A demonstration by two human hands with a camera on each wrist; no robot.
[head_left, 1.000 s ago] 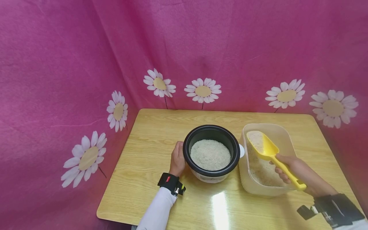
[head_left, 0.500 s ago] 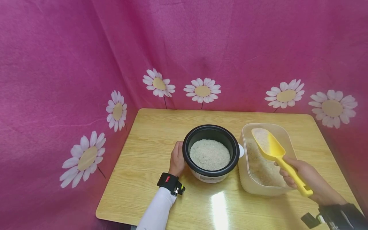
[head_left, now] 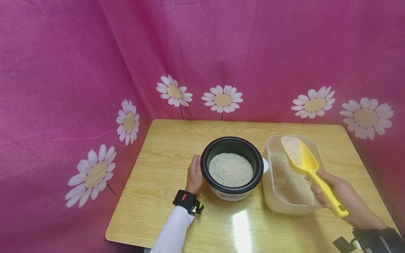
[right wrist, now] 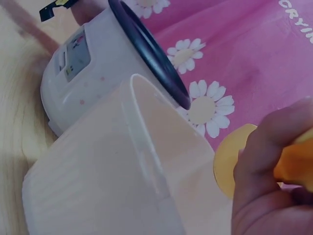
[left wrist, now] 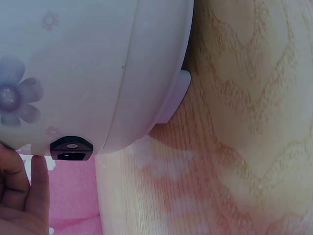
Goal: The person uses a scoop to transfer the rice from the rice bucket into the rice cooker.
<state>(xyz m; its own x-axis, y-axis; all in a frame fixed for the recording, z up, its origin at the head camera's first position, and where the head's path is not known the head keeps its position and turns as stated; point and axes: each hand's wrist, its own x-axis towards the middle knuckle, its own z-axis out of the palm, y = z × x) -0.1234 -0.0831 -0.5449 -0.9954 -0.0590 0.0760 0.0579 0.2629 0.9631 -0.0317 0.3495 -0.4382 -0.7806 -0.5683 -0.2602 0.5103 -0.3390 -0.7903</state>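
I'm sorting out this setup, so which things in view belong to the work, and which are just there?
In use:
rice cooker, touched by the left hand
rice
scoop, gripped by the right hand
tub

Just there:
table
flowered cloth
wristbands

Your scoop (head_left: 311, 170): smooth plastic, faint sheen. Your bin (head_left: 284, 208): translucent plastic, matt, faintly ribbed low down. Cooker (left wrist: 83, 73): plastic-looking, smooth, satin finish; pot rim (head_left: 232, 190) smooth, soft shine. Rice (head_left: 231, 170): grainy, dull. Tabletop (head_left: 177, 140): wood-grained, glossy, reflective. Curtain (head_left: 196, 42): creased cloth, matt. Your sleeve (head_left: 175, 226): smooth cloth, matt.
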